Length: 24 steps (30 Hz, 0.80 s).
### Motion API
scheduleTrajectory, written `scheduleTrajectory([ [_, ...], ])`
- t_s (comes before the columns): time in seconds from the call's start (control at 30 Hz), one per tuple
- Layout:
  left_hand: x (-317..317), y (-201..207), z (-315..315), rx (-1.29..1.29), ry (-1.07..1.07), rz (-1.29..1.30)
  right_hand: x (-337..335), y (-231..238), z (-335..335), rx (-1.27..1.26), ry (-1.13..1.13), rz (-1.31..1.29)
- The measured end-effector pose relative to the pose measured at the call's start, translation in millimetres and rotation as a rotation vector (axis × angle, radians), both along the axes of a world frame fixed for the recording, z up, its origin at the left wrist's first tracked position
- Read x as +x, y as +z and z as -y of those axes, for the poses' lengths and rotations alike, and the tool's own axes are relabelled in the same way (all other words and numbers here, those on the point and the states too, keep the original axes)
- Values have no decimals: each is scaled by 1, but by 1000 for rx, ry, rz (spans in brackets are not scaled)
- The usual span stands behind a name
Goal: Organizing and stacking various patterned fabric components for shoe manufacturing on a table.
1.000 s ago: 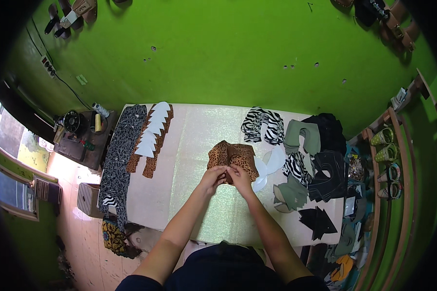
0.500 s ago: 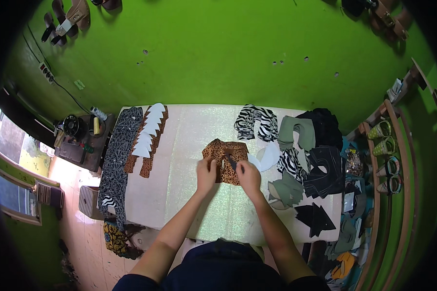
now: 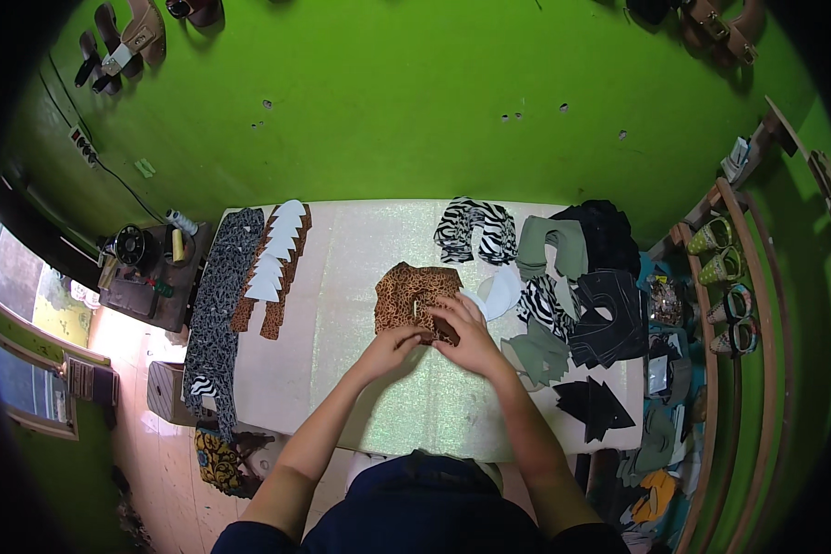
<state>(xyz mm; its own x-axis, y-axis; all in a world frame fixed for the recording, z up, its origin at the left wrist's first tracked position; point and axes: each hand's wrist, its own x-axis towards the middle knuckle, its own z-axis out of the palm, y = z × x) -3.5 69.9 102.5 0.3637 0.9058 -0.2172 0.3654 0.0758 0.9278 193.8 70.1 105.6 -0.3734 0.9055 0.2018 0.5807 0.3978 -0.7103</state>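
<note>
A brown leopard-print fabric piece [image 3: 402,294] with a slit-like gap near its middle lies on the table in front of me. At its lower edge, my left hand [image 3: 390,351] pinches the material between thumb and fingers. My right hand [image 3: 468,340] rests over its right side, fingers stretched and apart, thumb by the lower edge. Just right of that hand are white rounded pieces [image 3: 500,292]. What lies beneath my right palm is hidden.
Zebra-print pieces [image 3: 452,242], olive pieces [image 3: 534,247] and black pieces [image 3: 609,319] lie to the right. A leopard row topped with white pieces [image 3: 277,249] and grey patterned strips [image 3: 229,286] lie left. A wooden rack [image 3: 702,388] holds sandals.
My right hand has turned and spread over the fabric; the dark object at its fingertips no longer shows. My left hand has moved down to the piece's lower edge. The view has shifted slightly.
</note>
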Motion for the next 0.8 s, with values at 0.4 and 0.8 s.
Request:
scheduleTrajectory([
  [0.4, -29, -6, 55, 32, 70, 131, 3, -28, 35, -677, 316, -303],
  [0.8, -25, -49, 68, 26, 204, -203, 6, -63, 49, -788, 29, -290],
])
